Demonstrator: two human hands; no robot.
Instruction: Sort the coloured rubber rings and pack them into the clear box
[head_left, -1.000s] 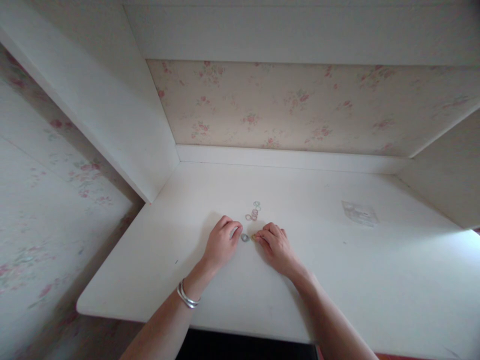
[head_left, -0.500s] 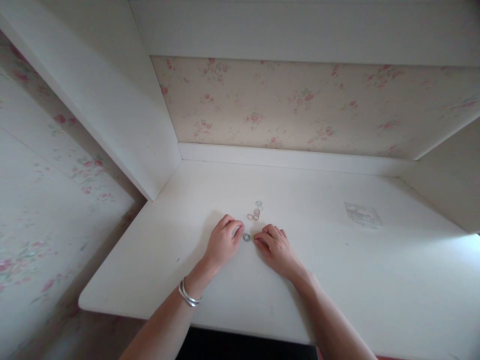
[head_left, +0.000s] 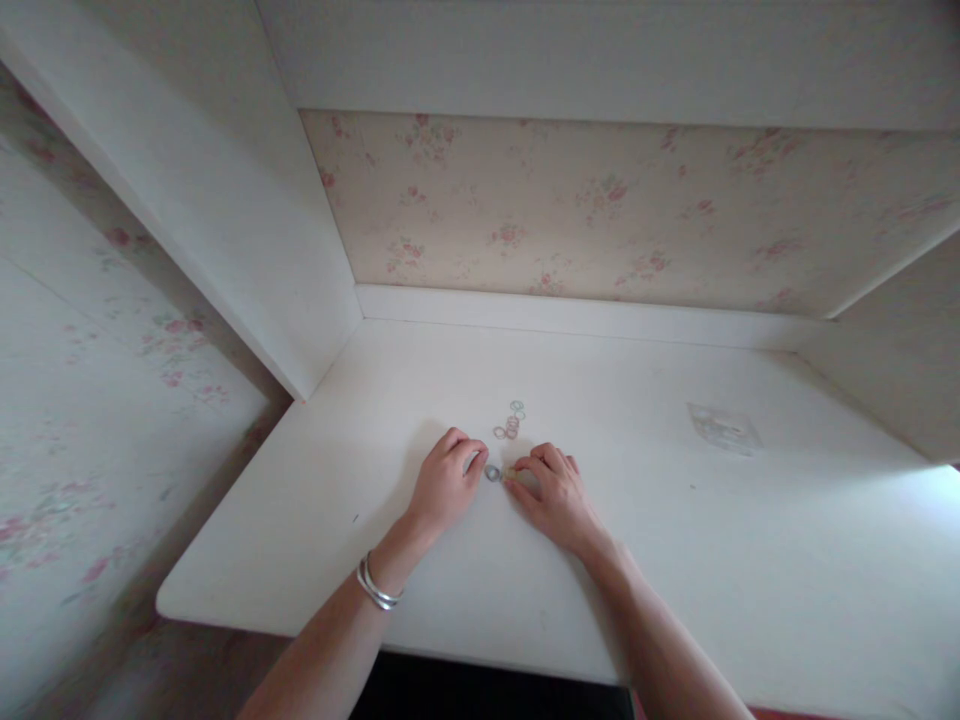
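Both hands rest knuckles-up on the white desk top (head_left: pixel 420 380), close together near its middle. The left hand (head_left: pixel 444 482) is curled, its fingertips bent down to the surface just beside a small grey-blue elastic ring (head_left: pixel 492 473) that lies flat on the desk; whether those fingers pinch anything is hidden under the knuckles, so I cannot tell. A silver bangle (head_left: pixel 374 588) circles the left wrist. The right hand (head_left: pixel 553 492) is also curled, its thumb and forefinger drawn together on a tiny yellowish piece (head_left: pixel 509 474) at its tip, which sits just to the right of the grey-blue ring, touching it or nearly so. The ring lies between the two hands.

Just beyond the fingers, farther back on the desk, lies a small loose cluster of thin pinkish and pale blue elastic rings (head_left: pixel 511 424), apart from both hands. Well off to the right lies a small clear plastic bag (head_left: pixel 724 427), flat on the surface. Floral wallpaper (head_left: pixel 600 210) with faded pink roses covers the wall behind the desk.
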